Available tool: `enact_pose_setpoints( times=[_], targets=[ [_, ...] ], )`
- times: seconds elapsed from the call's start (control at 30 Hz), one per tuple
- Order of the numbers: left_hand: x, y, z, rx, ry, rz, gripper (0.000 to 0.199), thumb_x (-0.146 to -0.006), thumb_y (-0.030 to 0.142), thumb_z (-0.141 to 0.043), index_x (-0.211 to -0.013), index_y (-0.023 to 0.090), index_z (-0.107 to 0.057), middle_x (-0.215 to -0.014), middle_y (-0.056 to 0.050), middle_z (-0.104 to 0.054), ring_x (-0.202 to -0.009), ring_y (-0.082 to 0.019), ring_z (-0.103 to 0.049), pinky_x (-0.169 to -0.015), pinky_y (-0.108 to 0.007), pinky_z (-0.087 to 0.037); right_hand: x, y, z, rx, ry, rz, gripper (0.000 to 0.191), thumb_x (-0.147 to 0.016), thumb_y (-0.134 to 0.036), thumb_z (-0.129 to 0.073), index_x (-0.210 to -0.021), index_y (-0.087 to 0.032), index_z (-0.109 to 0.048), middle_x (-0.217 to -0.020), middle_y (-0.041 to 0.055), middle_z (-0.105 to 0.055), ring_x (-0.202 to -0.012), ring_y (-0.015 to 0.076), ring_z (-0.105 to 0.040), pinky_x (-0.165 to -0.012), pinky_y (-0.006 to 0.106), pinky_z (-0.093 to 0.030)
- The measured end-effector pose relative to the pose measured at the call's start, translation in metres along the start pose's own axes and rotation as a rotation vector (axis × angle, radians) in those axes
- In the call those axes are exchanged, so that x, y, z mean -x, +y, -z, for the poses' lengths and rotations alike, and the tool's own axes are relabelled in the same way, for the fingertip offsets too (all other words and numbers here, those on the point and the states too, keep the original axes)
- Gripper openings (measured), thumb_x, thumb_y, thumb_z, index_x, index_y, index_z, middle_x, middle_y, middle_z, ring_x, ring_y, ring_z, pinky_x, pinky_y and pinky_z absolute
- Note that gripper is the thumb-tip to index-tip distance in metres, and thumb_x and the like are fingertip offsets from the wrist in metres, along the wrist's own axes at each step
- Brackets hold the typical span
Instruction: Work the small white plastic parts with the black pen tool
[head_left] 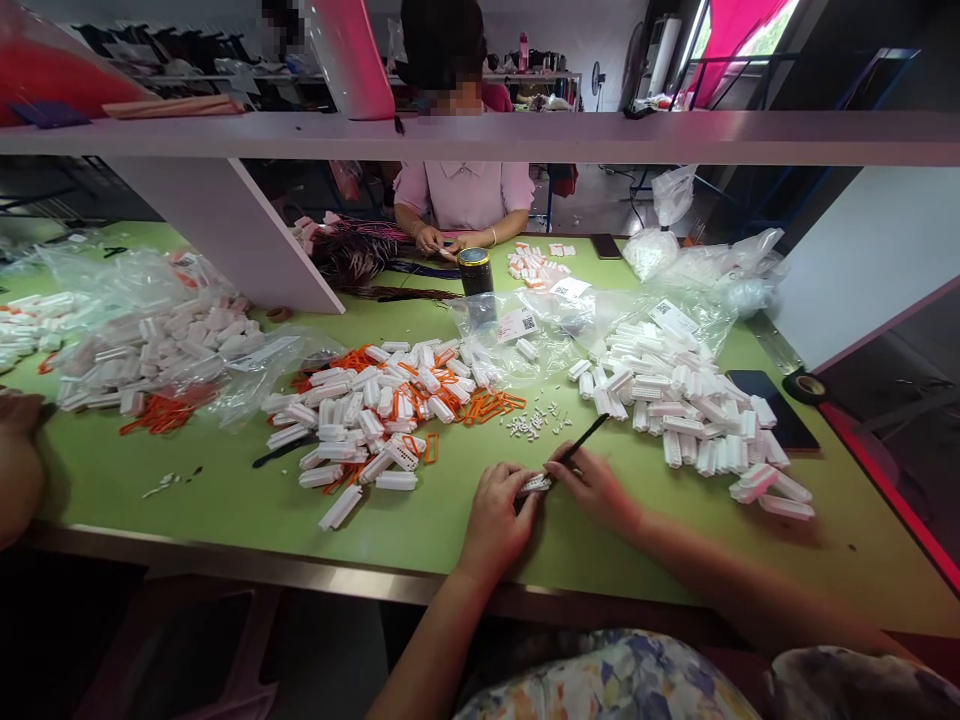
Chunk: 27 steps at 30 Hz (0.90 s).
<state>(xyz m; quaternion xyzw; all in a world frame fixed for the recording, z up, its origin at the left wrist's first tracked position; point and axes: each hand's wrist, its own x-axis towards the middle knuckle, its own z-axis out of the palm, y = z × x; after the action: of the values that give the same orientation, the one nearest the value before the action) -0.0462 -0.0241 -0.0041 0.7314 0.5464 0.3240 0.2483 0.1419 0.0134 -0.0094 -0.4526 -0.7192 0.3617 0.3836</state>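
Near the front edge of the green table, my left hand (501,515) is closed around a white plastic connector housing (535,485), and its fingers cover most of it. My right hand (596,485) pinches a thin black stick-like tool (589,436), whose lower end meets the connector housing. Just beyond my hands lies a scatter of tiny white pegs (529,425). To the left is a heap of white connector housings (360,405) mixed with orange frame-shaped clips (487,406). On the right rises another pile of white connector housings (675,390).
Clear plastic bags (555,320) with labels lie behind the piles. A dark can (475,272) stands mid-table. A dark phone (776,410) and black tape roll (808,386) are at right. A shelf (480,138) spans above; a co-worker (465,200) sits opposite. Another person's arm (16,460) rests far left.
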Motion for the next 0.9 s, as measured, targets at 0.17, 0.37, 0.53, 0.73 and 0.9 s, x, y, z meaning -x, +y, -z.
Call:
enact_pose_setpoints(
  times=[0.17,0.37,0.53,0.73,0.9],
  targets=[
    [0.0,-0.001,-0.001,-0.015,0.015,-0.008,0.017,-0.093,0.024,-0.06,-0.105,0.021,-0.072,-0.1,-0.008,-0.068,-0.097,-0.025,-0.06,-0.09,-0.042,-0.049,0.0,-0.002,-0.003,-0.033,-0.016,-0.021,0.025,-0.098,-0.045,-0.054,-0.089,-0.022,-0.06,-0.079,0.0024,-0.067,-0.072,0.0183,-0.063,-0.069,0.03,-0.051],
    [0.0,0.0,0.0,-0.03,0.013,-0.008,0.019,-0.092,0.024,-0.06,-0.107,0.021,-0.072,-0.1,-0.008,-0.067,-0.098,-0.025,-0.06,-0.089,-0.041,-0.05,0.003,-0.001,-0.003,0.041,-0.031,-0.004,0.022,-0.1,-0.041,-0.053,-0.092,-0.021,-0.06,-0.081,0.0025,-0.067,-0.073,0.018,-0.064,-0.069,0.029,-0.051],
    [0.0,0.001,0.001,-0.02,-0.006,0.006,0.018,-0.092,0.023,-0.06,-0.105,0.022,-0.072,-0.1,-0.008,-0.067,-0.098,-0.026,-0.06,-0.09,-0.042,-0.049,0.006,-0.009,-0.005,0.239,-0.034,0.12,0.02,-0.103,-0.034,-0.048,-0.094,-0.021,-0.06,-0.084,0.005,-0.069,-0.075,0.0191,-0.065,-0.071,0.03,-0.051],
    [0.002,-0.004,0.0,-0.003,0.006,-0.019,0.021,-0.092,0.023,-0.058,-0.11,0.021,-0.068,-0.104,-0.008,-0.069,-0.099,-0.026,-0.061,-0.09,-0.043,-0.05,0.005,-0.02,-0.008,0.451,-0.103,0.267,0.025,-0.104,-0.026,-0.043,-0.089,-0.019,-0.062,-0.085,0.0094,-0.07,-0.078,0.0208,-0.065,-0.075,0.032,-0.051],
    [0.002,-0.003,0.002,0.024,0.044,-0.028,0.008,-0.092,0.024,-0.06,-0.098,0.021,-0.064,-0.096,-0.006,-0.07,-0.092,-0.025,-0.063,-0.086,-0.04,-0.05,0.002,-0.008,-0.001,0.157,-0.059,0.055,0.021,-0.101,-0.037,-0.052,-0.091,-0.022,-0.061,-0.08,0.004,-0.07,-0.071,0.0181,-0.065,-0.067,0.029,-0.052]
  ],
)
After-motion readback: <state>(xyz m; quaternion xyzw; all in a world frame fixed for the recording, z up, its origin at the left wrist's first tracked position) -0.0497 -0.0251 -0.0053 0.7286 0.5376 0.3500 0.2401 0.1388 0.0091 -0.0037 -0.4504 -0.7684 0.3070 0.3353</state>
